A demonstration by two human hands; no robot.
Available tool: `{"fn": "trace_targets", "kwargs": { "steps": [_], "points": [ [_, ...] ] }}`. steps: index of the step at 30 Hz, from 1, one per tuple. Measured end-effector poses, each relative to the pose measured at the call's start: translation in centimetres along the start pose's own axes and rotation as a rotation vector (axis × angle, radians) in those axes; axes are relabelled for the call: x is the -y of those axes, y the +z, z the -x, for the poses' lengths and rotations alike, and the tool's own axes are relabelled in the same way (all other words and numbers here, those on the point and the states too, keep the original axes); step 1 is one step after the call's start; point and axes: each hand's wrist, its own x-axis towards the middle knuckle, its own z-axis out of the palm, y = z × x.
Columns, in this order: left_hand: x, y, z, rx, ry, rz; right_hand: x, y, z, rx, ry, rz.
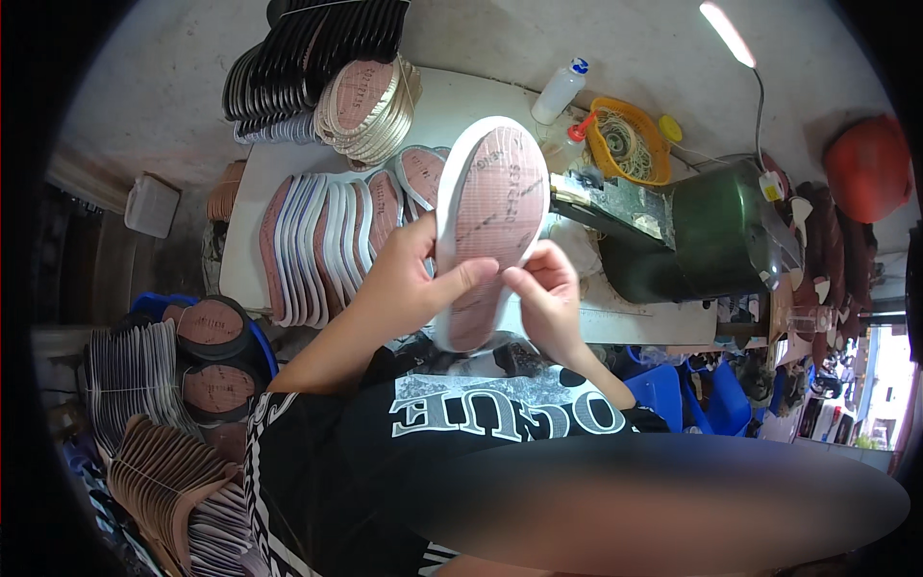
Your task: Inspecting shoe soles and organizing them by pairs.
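Note:
A shoe insole (500,207) with a pinkish printed face and a white rim is held up over the worktable, its broad end pointing away from me. My left hand (413,274) grips its left edge, the thumb lying across the printed face. At the right edge, my right hand (548,293) pinches the insole between thumb and curled fingers. Behind and to the left, a row of white-edged insoles (322,240) lies fanned on the table. The insole's underside is hidden from view.
A green sewing machine (711,231) stands right on the white table (615,325). Behind are a yellow basket (663,168) of thread, a white bottle (560,91) and bundled black soles (312,58). Tied stacks (130,380) sit at lower left; blue bins (716,399) at right.

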Motion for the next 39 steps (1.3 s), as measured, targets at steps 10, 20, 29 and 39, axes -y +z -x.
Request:
{"fn": "trace_targets", "kwargs": {
  "steps": [10, 20, 29, 39],
  "points": [
    [1.1, 3.9, -6.6, 0.141, -0.217, 0.730, 1.5, -3.2, -1.5, 0.240, -0.091, -0.359],
    [2.5, 6.4, -7.9, -0.142, 0.059, 0.457, 4.1, -5.7, -3.6, 0.073, 0.030, 0.021],
    [7.1, 5.1, -8.8, -0.310, 0.091, -0.009, 3.7, -5.7, -4.7, -0.097, 0.090, 0.370],
    [10.2, 4.9, -13.9, -0.348, -0.040, 0.088, 3.4, -7.5, -3.1, -0.207, 0.231, -0.113]
  ]
}}
